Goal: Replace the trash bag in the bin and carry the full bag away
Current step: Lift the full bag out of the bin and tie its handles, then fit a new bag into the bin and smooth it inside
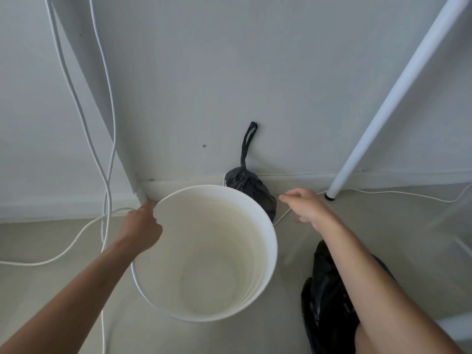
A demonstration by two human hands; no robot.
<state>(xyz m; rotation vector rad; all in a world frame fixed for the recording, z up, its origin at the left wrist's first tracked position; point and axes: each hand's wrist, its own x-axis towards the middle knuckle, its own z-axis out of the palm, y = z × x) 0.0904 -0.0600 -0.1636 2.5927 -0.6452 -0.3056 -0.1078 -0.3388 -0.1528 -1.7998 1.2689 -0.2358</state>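
Observation:
A round white bin stands on the floor in the middle of the head view, empty, with no bag inside. My left hand grips its rim at the left. My right hand hovers right of the bin with fingers apart and holds nothing. Behind the bin, a tied black trash bag leans on the wall, its handle loop sticking up. A crumpled black bag lies on the floor at the lower right, partly hidden under my right forearm.
White cables hang down the wall at the left and trail across the floor. Another thin cable runs along the baseboard. A white table leg slants down to a black foot at the right. The wall is close behind the bin.

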